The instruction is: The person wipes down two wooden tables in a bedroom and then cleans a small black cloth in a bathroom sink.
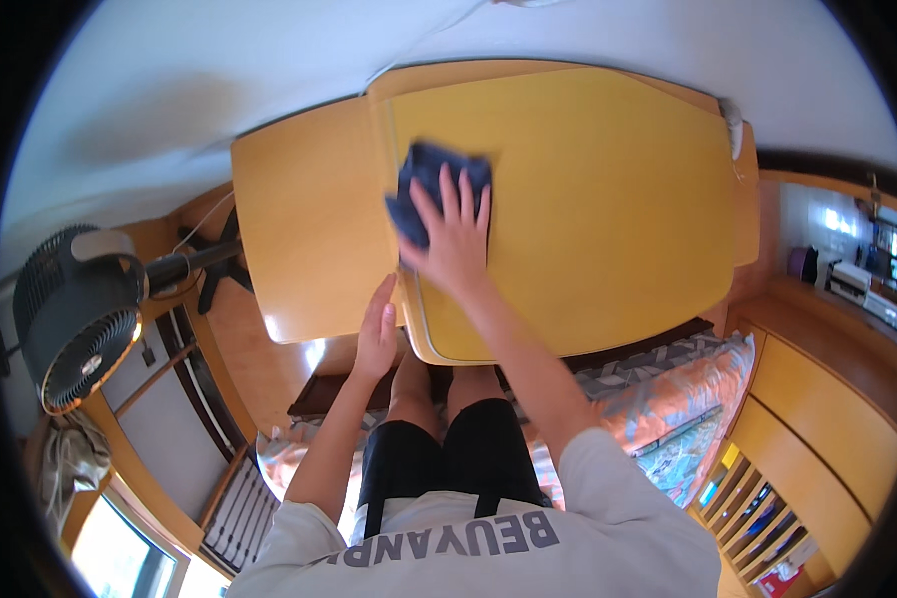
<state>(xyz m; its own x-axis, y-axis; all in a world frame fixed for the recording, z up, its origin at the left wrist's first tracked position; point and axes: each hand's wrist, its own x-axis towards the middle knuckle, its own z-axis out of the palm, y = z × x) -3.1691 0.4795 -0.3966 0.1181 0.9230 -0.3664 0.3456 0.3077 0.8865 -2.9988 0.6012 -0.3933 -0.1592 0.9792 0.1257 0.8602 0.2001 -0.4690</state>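
Observation:
My right hand lies spread, palm down, on a dark blue cloth. Under the cloth is the left part of a yellow tabletop with rounded corners. The cloth is bunched and slightly blurred, and its far edge shows beyond my fingertips. My left hand holds nothing; it is upright beside the near left corner of the yellow top, thumb apart from the fingers. Whether it touches the edge I cannot tell. A lighter wooden surface extends to the left.
A black fan on a stand is at the left, with a thin white cable near it. A white wall rises behind the table. Patterned bedding lies at the near right, beside a wooden cabinet with a slatted part.

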